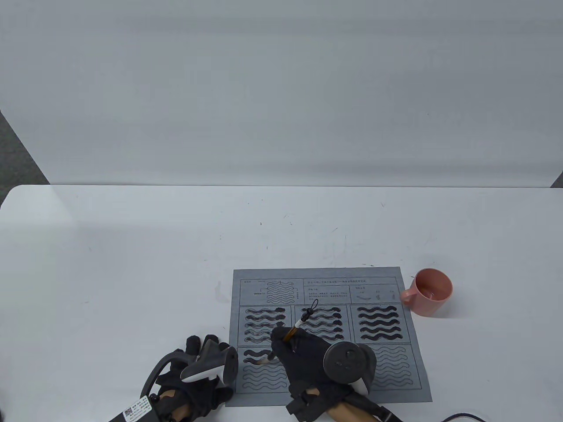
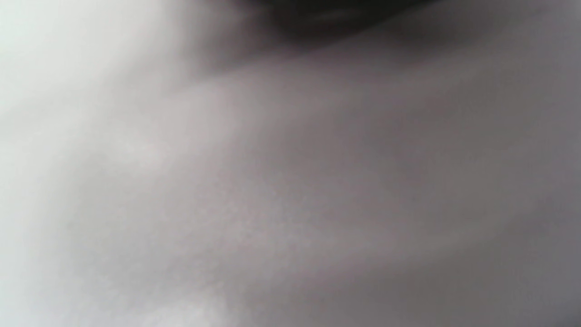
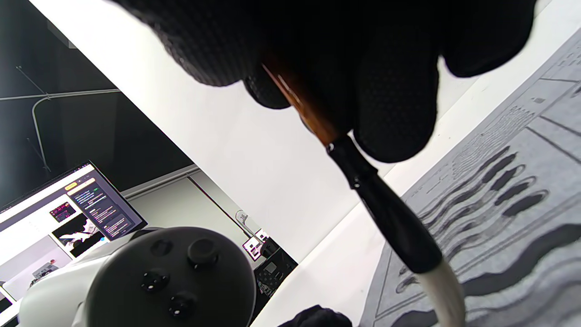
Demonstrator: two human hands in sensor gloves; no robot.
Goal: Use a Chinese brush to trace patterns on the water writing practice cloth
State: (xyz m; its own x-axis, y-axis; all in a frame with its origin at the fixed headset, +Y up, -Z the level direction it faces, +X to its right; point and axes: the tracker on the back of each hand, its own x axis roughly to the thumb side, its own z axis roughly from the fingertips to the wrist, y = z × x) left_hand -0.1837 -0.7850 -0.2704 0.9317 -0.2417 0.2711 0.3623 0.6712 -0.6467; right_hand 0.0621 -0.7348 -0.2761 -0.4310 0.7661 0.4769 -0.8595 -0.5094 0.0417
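Right hand [image 1: 308,356] grips the Chinese brush [image 1: 295,329], fingers wrapped around its brown handle; white bristle tip [image 3: 447,290] bent on the grey water writing cloth [image 1: 327,334], at the top wave of the lower-left panel. Left hand [image 1: 198,373] rests at the cloth's lower-left corner, fingers spread flat, holding nothing. Cloth lies on the white table [image 1: 132,263]. Pink mug [image 1: 431,291] just right of the cloth's top corner. Left wrist view blurred.
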